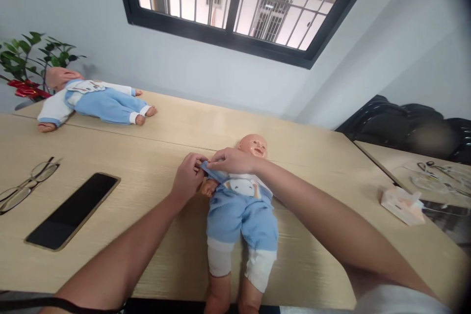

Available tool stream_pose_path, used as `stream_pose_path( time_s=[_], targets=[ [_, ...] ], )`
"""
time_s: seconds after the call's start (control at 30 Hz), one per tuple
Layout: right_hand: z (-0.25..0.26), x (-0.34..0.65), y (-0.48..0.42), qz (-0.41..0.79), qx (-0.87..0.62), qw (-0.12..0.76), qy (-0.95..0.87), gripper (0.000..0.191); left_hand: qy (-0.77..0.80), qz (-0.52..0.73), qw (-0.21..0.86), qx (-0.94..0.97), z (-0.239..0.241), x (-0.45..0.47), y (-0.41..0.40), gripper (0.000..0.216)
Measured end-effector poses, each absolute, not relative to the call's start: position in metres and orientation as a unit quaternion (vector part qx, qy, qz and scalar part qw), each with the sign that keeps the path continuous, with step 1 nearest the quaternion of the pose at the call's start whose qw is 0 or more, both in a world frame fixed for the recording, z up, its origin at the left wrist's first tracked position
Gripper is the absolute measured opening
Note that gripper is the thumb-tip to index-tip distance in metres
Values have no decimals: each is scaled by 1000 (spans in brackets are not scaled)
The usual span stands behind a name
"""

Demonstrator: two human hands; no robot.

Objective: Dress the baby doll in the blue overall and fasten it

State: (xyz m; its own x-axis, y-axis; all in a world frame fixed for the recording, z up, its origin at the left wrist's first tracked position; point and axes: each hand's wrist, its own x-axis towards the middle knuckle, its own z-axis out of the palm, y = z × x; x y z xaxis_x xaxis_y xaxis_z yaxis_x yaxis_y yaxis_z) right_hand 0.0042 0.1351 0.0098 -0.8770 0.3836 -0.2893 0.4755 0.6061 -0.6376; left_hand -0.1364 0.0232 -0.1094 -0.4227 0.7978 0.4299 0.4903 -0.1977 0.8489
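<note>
A baby doll [256, 146] lies on its back on the table, its feet toward me. It wears a blue and white outfit [241, 208] with an animal picture on the chest, and its bare lower legs show below the white cuffs. My left hand [188, 175] pinches a blue edge of the clothing beside the doll's arm. From the other side my right hand [233, 161] reaches across the doll's chest, its fingers closed on the same blue cloth near the left fingertips. The doll's small hand [209, 187] shows just below my left fingers.
Another dressed doll [103, 103] lies at the back left, near a potted plant [27, 54]. On the left of the table [162, 265] are a phone [73, 211] and eyeglasses [29, 184]. A tissue pack [403, 204] and tangled cables [441, 176] lie to the right.
</note>
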Motion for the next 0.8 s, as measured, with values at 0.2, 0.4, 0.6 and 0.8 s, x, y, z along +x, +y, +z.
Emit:
stream_pose_path(
  time_s=[0.2, 0.4, 0.6, 0.8],
  targets=[
    [12, -1, 135, -476, 303, 18, 825, 24, 659, 521, 217, 498, -93, -138, 17, 18],
    [17, -7, 136, -453, 369, -8, 812, 18, 650, 402, 431, 480, -76, -132, -2, 62],
    [41, -22, 129, -309, 368, 133, 867, 31, 720, 325, 255, 557, -63, -123, -7, 48],
    [59, -24, 120, -249, 343, 240, 873, 44, 738, 294, 212, 569, -58, -125, -10, 44]
  ],
)
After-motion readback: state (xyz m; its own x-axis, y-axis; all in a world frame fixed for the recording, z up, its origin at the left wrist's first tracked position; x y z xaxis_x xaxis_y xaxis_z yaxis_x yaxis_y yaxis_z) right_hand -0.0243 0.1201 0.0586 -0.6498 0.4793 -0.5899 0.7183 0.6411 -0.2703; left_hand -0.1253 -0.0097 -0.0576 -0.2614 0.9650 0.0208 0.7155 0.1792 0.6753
